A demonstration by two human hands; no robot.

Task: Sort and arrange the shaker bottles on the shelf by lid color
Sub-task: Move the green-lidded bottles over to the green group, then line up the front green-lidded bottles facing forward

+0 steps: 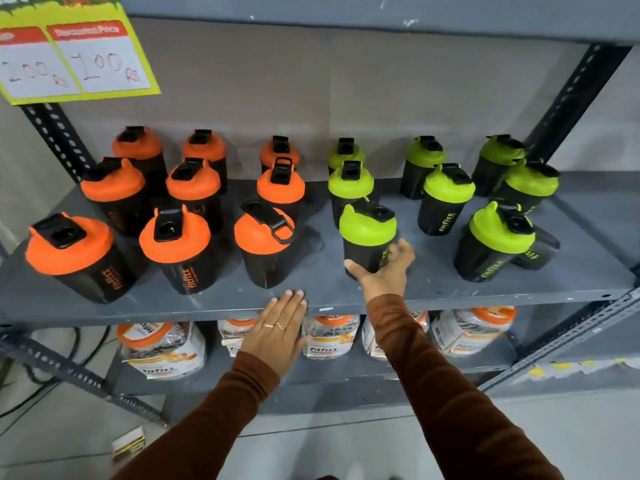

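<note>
Black shaker bottles stand on a grey metal shelf (433, 289). Several with orange lids (69, 244) fill the left half in rows. Several with green lids (448, 185) fill the right half. My right hand (384, 271) wraps around the body of the front green-lid bottle (367, 226) near the shelf's middle, thumb on its left side, fingers on its right. My left hand (280, 327) lies flat with fingers together, fingertips resting on the shelf's front edge just below the front orange-lid bottle (265, 233). One lidless black bottle (540, 251) lies tipped behind the front right green bottle (498, 233).
A yellow price sign (69, 57) hangs at the upper left. Perforated black uprights (575, 98) frame the shelf. The lower shelf holds several jars with orange lids (162, 348). Cables and a small box (128, 443) lie on the floor at the left.
</note>
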